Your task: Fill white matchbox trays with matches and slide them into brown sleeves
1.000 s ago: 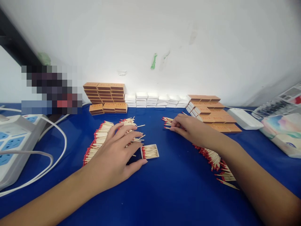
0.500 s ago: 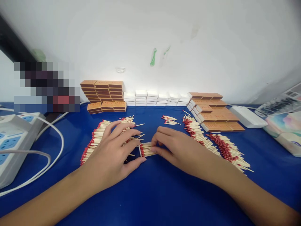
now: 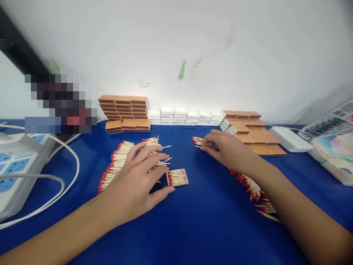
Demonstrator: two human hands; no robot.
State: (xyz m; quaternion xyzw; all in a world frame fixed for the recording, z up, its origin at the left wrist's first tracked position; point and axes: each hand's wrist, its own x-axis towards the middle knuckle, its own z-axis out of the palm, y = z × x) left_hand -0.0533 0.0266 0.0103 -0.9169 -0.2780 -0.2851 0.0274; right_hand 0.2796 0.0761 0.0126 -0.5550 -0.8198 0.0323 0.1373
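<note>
A small white matchbox tray lies on the blue table, filled with red-tipped matches. My left hand is spread beside it, index fingertip and thumb near the tray's left corners. Whether they touch the tray is unclear. Under and behind that hand are heaps of loose matches, partly covered. Farther back, my right hand has thumb and fingers pinched at the near end of a little group of matches. The fingers hide the match ends.
Orange-brown matchboxes are stacked at the back left. White trays line the wall, and more boxes stand at the right. Loose matches lie under my right arm. A power strip and cables are at the left.
My right hand has left the tray and moved back and right to the small match group. The filled tray is now uncovered. My left hand has stayed beside it.
</note>
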